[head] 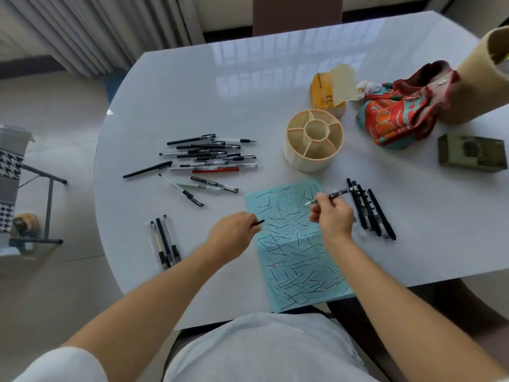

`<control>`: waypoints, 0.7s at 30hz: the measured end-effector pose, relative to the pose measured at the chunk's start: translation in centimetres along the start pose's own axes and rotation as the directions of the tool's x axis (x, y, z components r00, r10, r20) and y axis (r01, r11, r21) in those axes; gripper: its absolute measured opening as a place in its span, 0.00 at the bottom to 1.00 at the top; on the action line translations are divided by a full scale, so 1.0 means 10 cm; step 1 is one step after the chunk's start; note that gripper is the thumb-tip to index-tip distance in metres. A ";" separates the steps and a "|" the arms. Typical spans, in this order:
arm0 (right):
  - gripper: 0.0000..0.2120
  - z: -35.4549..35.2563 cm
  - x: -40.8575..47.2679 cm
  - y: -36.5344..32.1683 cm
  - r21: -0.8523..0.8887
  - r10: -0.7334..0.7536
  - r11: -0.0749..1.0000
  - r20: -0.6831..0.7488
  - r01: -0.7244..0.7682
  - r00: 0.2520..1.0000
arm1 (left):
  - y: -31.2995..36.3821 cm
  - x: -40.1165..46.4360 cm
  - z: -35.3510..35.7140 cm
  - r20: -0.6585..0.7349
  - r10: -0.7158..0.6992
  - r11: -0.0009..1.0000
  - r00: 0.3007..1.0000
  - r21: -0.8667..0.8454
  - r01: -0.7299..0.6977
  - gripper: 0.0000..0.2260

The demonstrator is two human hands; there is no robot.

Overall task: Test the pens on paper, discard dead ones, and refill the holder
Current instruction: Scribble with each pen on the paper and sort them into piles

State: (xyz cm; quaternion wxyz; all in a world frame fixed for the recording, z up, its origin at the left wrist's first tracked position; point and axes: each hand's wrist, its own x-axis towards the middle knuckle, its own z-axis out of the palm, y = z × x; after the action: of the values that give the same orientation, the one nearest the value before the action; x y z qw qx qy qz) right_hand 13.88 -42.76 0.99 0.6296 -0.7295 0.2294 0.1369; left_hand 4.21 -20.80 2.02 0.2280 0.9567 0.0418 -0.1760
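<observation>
We note the right hand (332, 216) pinching a dotted black pen (334, 194) by its lower barrel, fingers clamped round it, tip aimed down-left over the blue paper (292, 260) near the desk's (192, 86) front edge. The left hand (234, 232) has its fingers curled on a small black piece, probably the cap (259, 222), above the sheet's left margin. We judge the pen light, stiff, smooth plastic, liable to roll on the glossy desk; best taken at the grip section near the tip for writing, mid-barrel for carrying. The paper is thin, creased across its middle, dense with short strokes, and overhangs the front edge; it would slide unless pressed flat. Untested pens (209, 158) lie in a loose heap toward the left-centre, slim round barrels, some clear, one red. A tidy row of black pens (369, 210) sits just right of the paper; another few pens (164, 241) lie near the left front edge. Which row is the dead lot, we cannot tell. The holder (314, 139), cream, round, ribbed, with divided compartments, stands empty beyond the paper; rigid and light, we judge.
</observation>
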 end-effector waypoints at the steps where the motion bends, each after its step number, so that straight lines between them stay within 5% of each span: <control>1: 0.09 -0.05 0.09 -0.04 -0.028 -0.033 0.999 0.021 0.034 0.999 | -0.04 -0.02 0.01 -0.010 0.001 1.000 1.000 0.003 -0.001 0.14; 7: 0.08 0.12 0.25 -0.11 -0.264 -0.209 0.930 0.197 0.257 0.958 | 0.00 0.02 0.18 0.003 0.184 0.983 0.983 -0.019 -0.184 0.12; 14: 0.08 0.21 0.34 -0.03 -0.529 -0.312 0.728 0.311 0.436 0.898 | -0.06 0.04 0.30 0.108 0.154 0.988 0.982 -0.015 -0.153 0.13; 21: 0.04 0.05 0.42 -0.13 -0.456 -0.286 0.823 0.185 0.340 0.940 | -0.03 0.04 0.23 0.115 0.135 0.991 0.984 -0.033 -0.132 0.13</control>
State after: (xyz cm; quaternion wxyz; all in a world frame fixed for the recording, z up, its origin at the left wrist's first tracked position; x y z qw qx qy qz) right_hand 18.12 -42.85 -0.05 0.4537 -0.8820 0.0308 0.1235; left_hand 3.76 -21.55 -0.21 0.2534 0.9425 -0.0334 -0.2155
